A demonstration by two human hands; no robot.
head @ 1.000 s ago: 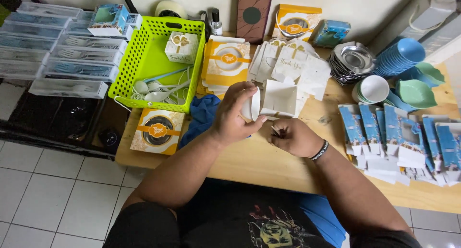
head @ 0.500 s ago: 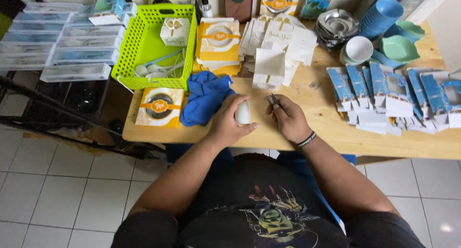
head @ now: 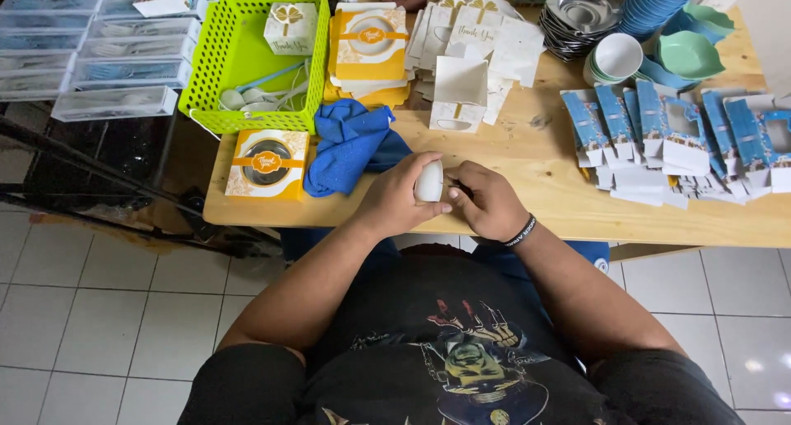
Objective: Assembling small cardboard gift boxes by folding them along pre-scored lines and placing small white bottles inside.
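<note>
Wooden table [head: 527,157] over white tile, head view. Left hand [head: 397,196] curls shut around a small white cup [head: 428,181] at the table's near edge, steadying it; right hand [head: 486,201] is closed beside it, pinching something dark, unclear what. Green basket [head: 247,54] holds spoons and a small gift box.

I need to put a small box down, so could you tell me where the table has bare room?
Bare wood lies between the white folded box and the blue flat cartons, beyond the right hand. Around the blue cloth and orange boxes it is crowded.
</note>
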